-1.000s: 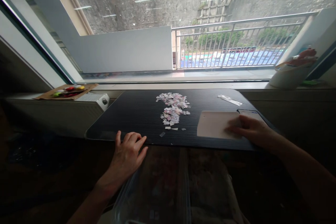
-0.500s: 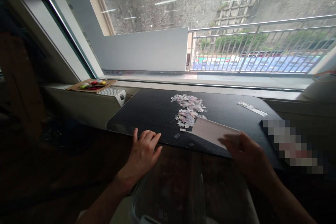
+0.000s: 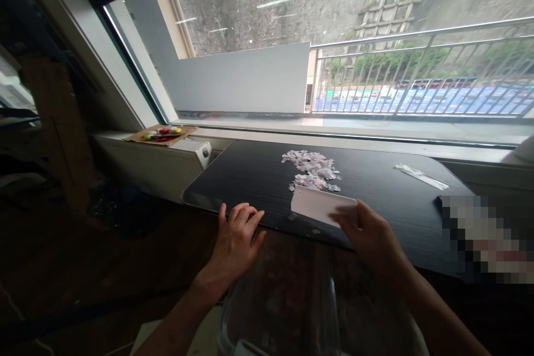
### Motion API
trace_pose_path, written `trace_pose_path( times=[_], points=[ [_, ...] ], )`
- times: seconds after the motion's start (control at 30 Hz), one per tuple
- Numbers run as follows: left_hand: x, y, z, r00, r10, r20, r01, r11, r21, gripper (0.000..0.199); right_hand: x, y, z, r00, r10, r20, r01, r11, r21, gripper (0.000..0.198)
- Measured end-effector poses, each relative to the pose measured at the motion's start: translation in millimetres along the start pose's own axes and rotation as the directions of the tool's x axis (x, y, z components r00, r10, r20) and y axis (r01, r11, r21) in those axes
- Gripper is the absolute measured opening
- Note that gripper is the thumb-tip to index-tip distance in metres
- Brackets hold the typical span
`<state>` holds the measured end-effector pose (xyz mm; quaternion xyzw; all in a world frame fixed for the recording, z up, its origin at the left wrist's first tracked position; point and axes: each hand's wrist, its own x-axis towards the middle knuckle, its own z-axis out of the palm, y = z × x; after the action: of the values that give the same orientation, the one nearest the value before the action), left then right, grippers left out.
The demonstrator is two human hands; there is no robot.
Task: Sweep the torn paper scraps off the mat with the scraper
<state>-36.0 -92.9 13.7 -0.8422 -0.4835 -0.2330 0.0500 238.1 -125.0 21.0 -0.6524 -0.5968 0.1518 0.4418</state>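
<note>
My right hand grips the right end of a flat, pale pinkish-white card with a small hole near one corner. The card is tilted over the near part of a dark table, just in front of a pile of small white and pinkish paper scraps. Part of the pile's near side is hidden behind the card. My left hand holds nothing; its fingers are apart at the table's front edge. Below that edge, between my forearms, is a clear plastic bin whose contents are hard to make out.
A thin clear-and-white strip lies at the table's right. Beyond it is a blurred-out object at the right edge. At the left, a radiator carries cardboard with colourful items. A window runs behind the table.
My right hand has brought the card leftward and toward me, so it now covers the pile's near edge. My left hand stays at the table edge. The view has turned slightly left.
</note>
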Motion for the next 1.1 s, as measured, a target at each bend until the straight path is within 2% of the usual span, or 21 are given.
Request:
trace_pose_path(
  times=[0.1, 0.2, 0.33, 0.43, 0.6, 0.73, 0.87, 1.0, 1.1],
  points=[
    [0, -4, -2, 1.000, -0.013, 0.009, 0.013, 1.000, 0.003, 0.030, -1, 1, -4, 0.997, -0.040, 0.069, 0.038, 0.999, 0.036, 0.019],
    [0, -6, -3, 1.000, -0.027, 0.011, 0.027, 1.000, 0.002, 0.029, -10, 6, -16, 0.992, -0.026, 0.127, 0.014, 0.996, 0.093, 0.018],
    [-1, -5, -3, 0.999, -0.033, 0.002, 0.033, 0.999, -0.004, 0.029, -21, 15, -33, 0.995, 0.101, 0.015, -0.102, 0.990, 0.100, 0.023],
    [0, -4, -4, 1.000, -0.028, -0.002, 0.028, 1.000, -0.006, 0.029, -29, 19, -34, 0.984, 0.171, -0.042, -0.167, 0.983, 0.079, 0.026],
    [1, -3, -5, 1.000, -0.028, -0.011, 0.028, 1.000, -0.002, 0.029, -40, 11, -29, 0.984, 0.178, -0.002, -0.175, 0.967, 0.184, 0.024],
    [0, -4, -5, 1.000, -0.019, -0.010, 0.019, 1.000, -0.003, 0.030, -42, 7, -35, 0.969, 0.205, -0.136, -0.199, 0.978, 0.060, 0.024],
    [0, -4, -4, 1.000, -0.024, -0.014, 0.024, 1.000, -0.005, 0.030, -50, 10, -33, 0.978, 0.188, -0.090, -0.184, 0.981, 0.053, 0.024],
    [0, -3, -3, 0.999, -0.034, 0.005, 0.034, 0.999, -0.002, 0.030, -53, 11, -21, 0.995, 0.100, 0.027, -0.102, 0.993, 0.065, 0.023],
    [0, -3, -5, 0.999, -0.033, 0.020, 0.033, 0.999, 0.003, 0.030, -43, 8, -9, 0.999, 0.035, 0.034, -0.037, 0.998, 0.045, 0.021]
  ],
)
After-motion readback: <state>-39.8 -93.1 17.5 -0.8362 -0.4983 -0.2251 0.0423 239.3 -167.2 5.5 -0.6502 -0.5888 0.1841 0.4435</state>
